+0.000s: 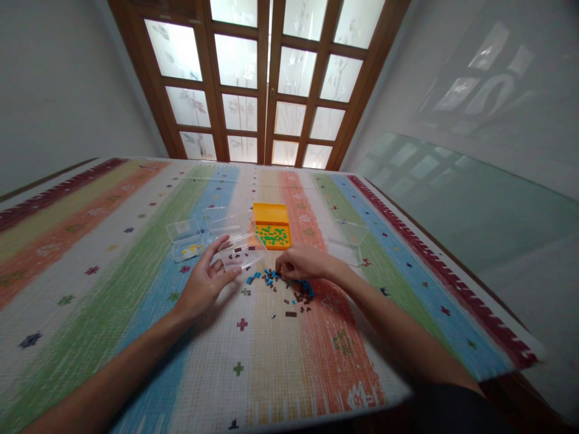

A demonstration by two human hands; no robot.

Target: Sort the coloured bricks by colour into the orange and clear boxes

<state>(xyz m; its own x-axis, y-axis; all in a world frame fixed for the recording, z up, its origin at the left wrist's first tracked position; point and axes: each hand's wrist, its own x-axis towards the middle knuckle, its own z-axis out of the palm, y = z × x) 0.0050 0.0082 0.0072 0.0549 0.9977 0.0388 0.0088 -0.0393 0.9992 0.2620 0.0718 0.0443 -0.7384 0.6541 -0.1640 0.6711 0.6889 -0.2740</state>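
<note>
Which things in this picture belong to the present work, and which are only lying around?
Belong, it seems:
transparent box in the left hand
blue pieces and brown pieces at the right hand
probably yellow box with green pieces, and clear box with yellow pieces

Only around:
striped tablecloth
wooden doors

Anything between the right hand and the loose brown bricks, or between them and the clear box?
Yes: blue bricks lie mixed among the brown bricks beside the right hand. From there to the clear box in the left hand, only loose bricks show, nothing tall.
</note>
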